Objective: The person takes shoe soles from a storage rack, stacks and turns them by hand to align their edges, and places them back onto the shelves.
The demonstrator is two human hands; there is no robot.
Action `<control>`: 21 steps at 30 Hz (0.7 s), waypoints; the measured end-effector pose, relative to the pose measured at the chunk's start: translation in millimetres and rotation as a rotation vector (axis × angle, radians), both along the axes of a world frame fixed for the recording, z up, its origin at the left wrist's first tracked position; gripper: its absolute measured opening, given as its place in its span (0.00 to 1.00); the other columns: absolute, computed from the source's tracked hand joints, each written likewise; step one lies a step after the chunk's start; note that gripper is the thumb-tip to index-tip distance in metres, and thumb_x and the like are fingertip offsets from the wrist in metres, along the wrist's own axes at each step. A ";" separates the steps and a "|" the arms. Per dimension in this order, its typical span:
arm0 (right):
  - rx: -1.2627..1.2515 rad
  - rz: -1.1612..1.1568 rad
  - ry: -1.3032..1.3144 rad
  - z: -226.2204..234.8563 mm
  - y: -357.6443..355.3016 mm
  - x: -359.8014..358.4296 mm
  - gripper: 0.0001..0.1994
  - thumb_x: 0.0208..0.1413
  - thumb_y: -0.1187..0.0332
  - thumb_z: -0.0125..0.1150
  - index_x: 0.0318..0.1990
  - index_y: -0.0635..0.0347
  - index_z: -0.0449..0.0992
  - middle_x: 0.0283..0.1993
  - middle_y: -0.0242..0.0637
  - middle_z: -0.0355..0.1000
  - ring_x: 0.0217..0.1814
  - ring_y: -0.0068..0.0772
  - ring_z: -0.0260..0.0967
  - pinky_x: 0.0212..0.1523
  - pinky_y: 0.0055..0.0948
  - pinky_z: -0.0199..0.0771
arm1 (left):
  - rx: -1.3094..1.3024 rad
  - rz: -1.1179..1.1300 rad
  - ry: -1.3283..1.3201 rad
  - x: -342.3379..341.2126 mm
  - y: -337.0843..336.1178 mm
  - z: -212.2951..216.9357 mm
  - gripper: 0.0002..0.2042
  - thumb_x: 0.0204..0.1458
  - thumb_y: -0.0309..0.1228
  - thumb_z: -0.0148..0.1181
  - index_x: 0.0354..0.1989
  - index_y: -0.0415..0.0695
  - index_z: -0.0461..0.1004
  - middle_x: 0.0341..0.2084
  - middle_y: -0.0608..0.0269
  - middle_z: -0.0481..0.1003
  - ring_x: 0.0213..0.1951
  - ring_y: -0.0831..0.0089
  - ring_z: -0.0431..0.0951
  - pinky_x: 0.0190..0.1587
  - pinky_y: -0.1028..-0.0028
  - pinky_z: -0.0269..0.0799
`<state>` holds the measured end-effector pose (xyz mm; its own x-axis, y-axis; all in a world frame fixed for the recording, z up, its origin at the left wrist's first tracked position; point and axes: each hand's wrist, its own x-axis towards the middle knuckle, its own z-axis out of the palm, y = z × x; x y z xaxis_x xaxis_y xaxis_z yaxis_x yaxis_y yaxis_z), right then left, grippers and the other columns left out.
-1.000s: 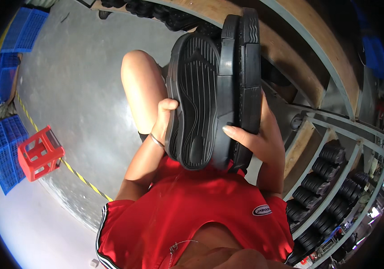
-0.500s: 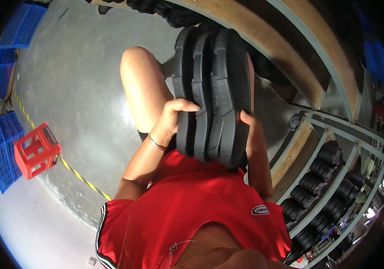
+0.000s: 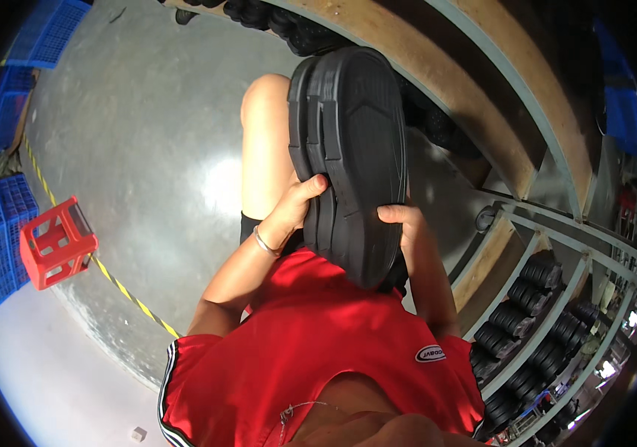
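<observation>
Gripping black sole stack (image 3: 348, 160) between left hand (image 3: 296, 203) and right hand (image 3: 411, 226), near end by the red shirt (image 3: 326, 320). Long axis runs near to far, broad face turned up and right. Probably three soles, overlapped.

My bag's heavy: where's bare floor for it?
Bare gray floor lies between the striped tape and the knee. Crowded: lower-right shelves, bearing black stacks, and the middle, where left hand and right hand hold black soles.

Red shirt (image 3: 326, 328), silver bracelet (image 3: 262, 240)
</observation>
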<state>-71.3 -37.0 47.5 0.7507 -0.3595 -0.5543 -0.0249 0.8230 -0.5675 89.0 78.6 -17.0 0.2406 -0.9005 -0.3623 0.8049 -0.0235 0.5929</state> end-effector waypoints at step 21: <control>-1.825 0.519 0.388 23.4 -78.2 10.5 0.45 0.36 0.51 0.70 0.66 0.49 0.60 0.69 0.44 0.53 0.73 0.47 0.46 0.71 0.53 0.35 | 0.053 0.089 -0.919 88.8 34.5 -6.7 0.45 0.24 0.16 0.70 0.61 0.45 0.59 0.58 0.60 0.63 0.61 0.65 0.63 0.65 0.67 0.56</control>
<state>-60.8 -115.2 70.9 0.9051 -0.4237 0.0362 -0.3496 -0.7899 -0.5038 177.8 113.1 -23.7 0.5215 -0.8525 -0.0349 0.0187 -0.0295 0.9994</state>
